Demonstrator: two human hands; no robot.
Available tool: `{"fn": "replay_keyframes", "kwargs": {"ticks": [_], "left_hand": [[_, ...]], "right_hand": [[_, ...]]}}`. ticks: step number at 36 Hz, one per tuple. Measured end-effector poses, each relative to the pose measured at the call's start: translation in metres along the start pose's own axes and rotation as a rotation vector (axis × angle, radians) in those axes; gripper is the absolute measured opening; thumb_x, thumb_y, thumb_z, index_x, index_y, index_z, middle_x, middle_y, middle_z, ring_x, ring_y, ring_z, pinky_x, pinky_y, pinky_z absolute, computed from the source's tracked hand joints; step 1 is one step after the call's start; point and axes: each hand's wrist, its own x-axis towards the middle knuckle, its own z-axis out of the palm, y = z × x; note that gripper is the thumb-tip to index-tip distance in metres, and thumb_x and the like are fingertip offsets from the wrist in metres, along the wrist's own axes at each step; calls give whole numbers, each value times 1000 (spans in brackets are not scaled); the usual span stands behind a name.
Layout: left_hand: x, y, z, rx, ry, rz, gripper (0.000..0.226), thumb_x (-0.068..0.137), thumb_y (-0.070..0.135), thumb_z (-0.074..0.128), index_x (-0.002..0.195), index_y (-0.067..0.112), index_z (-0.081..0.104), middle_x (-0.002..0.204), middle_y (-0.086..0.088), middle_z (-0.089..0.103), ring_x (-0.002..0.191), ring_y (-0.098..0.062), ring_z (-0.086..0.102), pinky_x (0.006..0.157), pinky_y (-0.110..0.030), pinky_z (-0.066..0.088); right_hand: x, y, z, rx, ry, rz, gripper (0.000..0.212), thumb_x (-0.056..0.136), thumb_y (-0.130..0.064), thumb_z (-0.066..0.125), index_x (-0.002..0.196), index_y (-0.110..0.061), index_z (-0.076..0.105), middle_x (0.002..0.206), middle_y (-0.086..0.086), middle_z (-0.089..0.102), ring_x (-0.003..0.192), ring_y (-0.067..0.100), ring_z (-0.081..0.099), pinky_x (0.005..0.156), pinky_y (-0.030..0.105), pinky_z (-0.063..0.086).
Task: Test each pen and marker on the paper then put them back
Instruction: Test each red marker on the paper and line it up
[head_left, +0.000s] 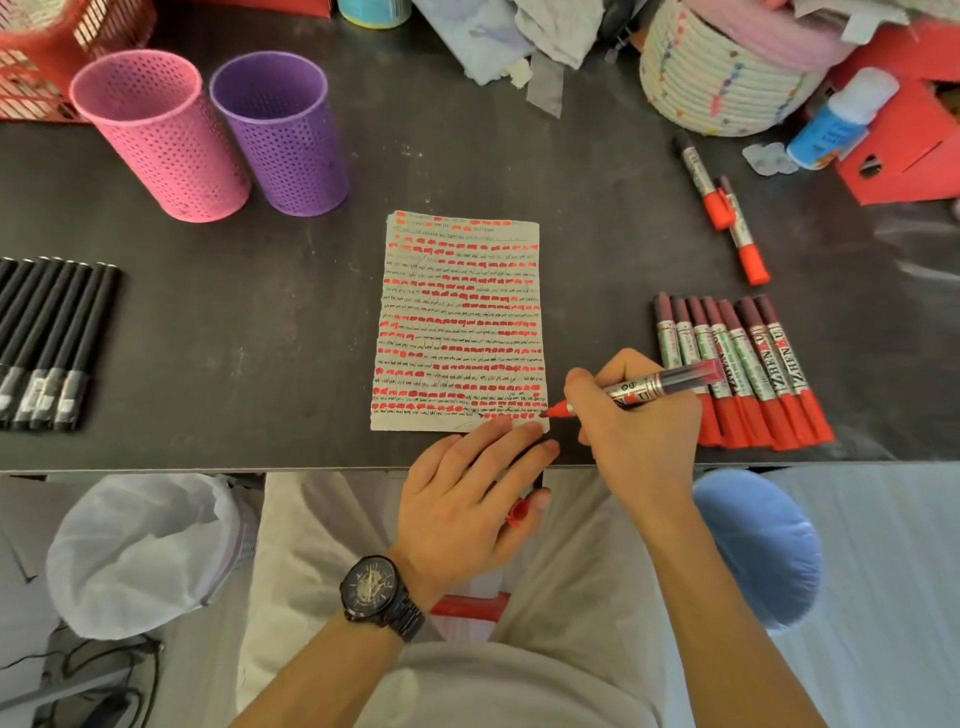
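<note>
The paper (457, 312) was nearly full; the right hand (639, 436) pinched a marker (641, 387), the left hand (457, 499) pressed the paper, its thumb pinching the cap (518, 512).

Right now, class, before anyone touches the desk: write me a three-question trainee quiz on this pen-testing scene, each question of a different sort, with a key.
1. True or false: pens stand in the pink cup and the purple cup.
2. The right hand holds a red marker with its tip at which part of the paper? A top left; B middle; C lower right.
3. Fill in: the left hand presses the paper's near edge with straight fingers while its thumb pinches the marker's red ____.
Key: 1 false; 2 C; 3 cap.
</note>
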Motion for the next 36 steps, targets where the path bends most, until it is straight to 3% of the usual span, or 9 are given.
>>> {"fn": "replay_keyframes", "kwargs": {"ticks": [6, 17, 32, 36], "left_hand": [[1, 1, 0, 12, 0, -7, 32, 96, 40, 59, 121, 26, 74, 137, 9, 62, 129, -13, 55, 109, -29, 33], [2, 2, -2, -6, -3, -17, 32, 96, 39, 58, 120, 26, 75, 134, 9, 64, 127, -13, 56, 104, -31, 38], [2, 1, -2, -20, -19, -26, 32, 95, 38, 60, 121, 26, 74, 135, 9, 64, 129, -13, 55, 107, -30, 35], [2, 1, -2, -27, -22, -23, 32, 95, 38, 60, 121, 26, 74, 135, 10, 64, 129, -13, 56, 107, -30, 36]], "right_hand": [[0, 0, 0, -32, -23, -29, 29, 84, -12, 73, 59, -11, 58, 51, 3, 60, 47, 25, 62, 45, 28, 47], [1, -3, 2, -88, -24, -30, 28, 85, -11, 73, 60, -10, 59, 51, 3, 60, 49, 25, 62, 51, 41, 50], [1, -3, 1, -84, -22, -27, 27, 83, -14, 71, 60, -13, 58, 52, 4, 61, 49, 26, 62, 49, 47, 52], [1, -3, 1, -87, -22, -33, 26, 84, -14, 70, 60, -14, 58, 53, 4, 61, 49, 25, 63, 49, 42, 51]]}}
